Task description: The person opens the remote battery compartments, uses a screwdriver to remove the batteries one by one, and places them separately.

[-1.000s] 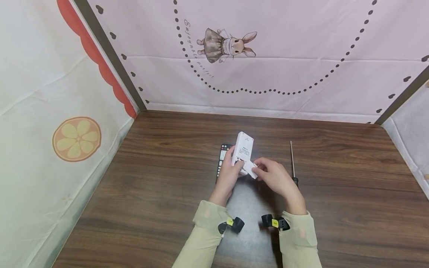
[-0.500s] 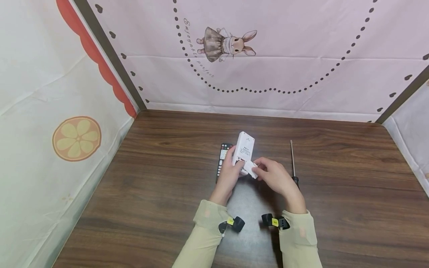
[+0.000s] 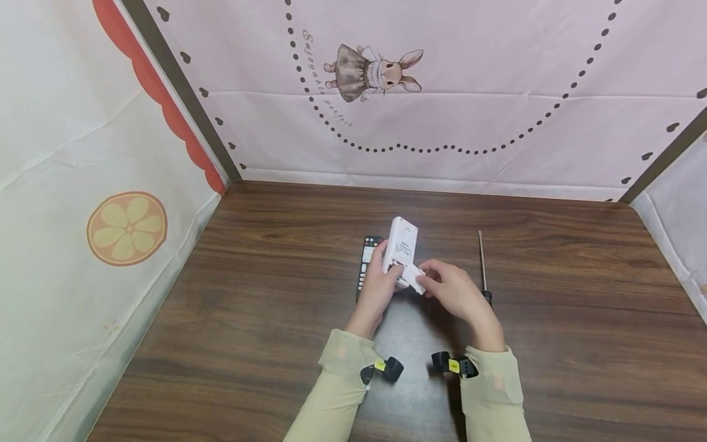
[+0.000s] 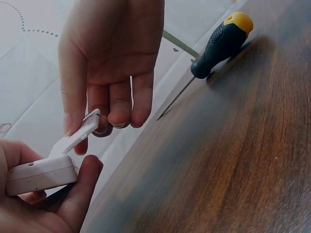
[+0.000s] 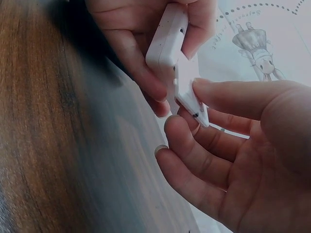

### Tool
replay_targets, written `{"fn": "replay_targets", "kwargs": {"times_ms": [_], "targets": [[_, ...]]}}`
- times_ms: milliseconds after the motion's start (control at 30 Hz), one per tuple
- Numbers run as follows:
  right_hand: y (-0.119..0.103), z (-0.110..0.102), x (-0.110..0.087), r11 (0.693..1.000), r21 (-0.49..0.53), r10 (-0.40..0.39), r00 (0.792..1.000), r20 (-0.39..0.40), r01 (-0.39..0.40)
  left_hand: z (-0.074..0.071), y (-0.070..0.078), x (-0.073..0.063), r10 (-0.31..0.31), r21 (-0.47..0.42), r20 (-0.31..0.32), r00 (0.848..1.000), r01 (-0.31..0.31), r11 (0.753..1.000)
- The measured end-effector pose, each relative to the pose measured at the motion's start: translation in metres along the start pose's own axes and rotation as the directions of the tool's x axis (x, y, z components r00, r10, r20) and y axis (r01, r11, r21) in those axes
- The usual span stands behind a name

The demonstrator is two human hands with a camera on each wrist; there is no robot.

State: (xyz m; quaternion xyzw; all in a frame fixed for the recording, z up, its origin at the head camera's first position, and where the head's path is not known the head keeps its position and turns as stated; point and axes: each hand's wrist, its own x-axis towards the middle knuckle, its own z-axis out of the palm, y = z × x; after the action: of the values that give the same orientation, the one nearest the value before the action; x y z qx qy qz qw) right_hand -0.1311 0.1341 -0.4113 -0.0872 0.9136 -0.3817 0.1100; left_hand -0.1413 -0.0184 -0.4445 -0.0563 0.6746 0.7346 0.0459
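Observation:
My left hand (image 3: 377, 296) grips a white remote control (image 3: 403, 238), its back with printed text turned up and tilted. The left thumb lies at the uncovered battery compartment near its lower end. Between thumb and fingers, my right hand (image 3: 457, 296) pinches the white battery cover (image 3: 413, 279), angled off the remote's lower right side. In the left wrist view the cover (image 4: 83, 132) slants up from the remote (image 4: 41, 174), one end close against it. The right wrist view shows a small dark spot near the cover's (image 5: 187, 87) free end; the other right fingers are loosely curled.
A black remote control (image 3: 366, 268) with light buttons lies on the wooden table (image 3: 265, 294), partly hidden by the left hand. Right of the right hand lies a screwdriver (image 3: 482, 261) with a black and yellow handle (image 4: 223, 46). Printed cloth walls (image 3: 469, 123) enclose the table.
The white remote control shifts very slightly in the left hand. Both hands otherwise keep nearly the same place and hold.

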Motion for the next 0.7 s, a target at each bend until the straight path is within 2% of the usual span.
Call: {"fn": "replay_targets", "kwargs": {"times_ms": [200, 433, 700], "targets": [[0.0, -0.001, -0.001, 1.0, 0.007, -0.009, 1.0, -0.006, 0.009, 0.0, -0.001, 0.001, 0.001, -0.004, -0.002, 1.0, -0.001, 1.0], [0.001, -0.001, -0.002, 1.0, 0.013, -0.017, 1.0, -0.006, 0.017, 0.002, 0.025, -0.014, -0.009, 0.026, 0.003, 1.0, 0.009, 1.0], [0.002, -0.001, -0.001, 1.0, -0.003, -0.011, 1.0, 0.004, 0.011, 0.001, 0.026, -0.015, -0.015, 0.038, 0.0, 1.0, 0.015, 0.999]]}}
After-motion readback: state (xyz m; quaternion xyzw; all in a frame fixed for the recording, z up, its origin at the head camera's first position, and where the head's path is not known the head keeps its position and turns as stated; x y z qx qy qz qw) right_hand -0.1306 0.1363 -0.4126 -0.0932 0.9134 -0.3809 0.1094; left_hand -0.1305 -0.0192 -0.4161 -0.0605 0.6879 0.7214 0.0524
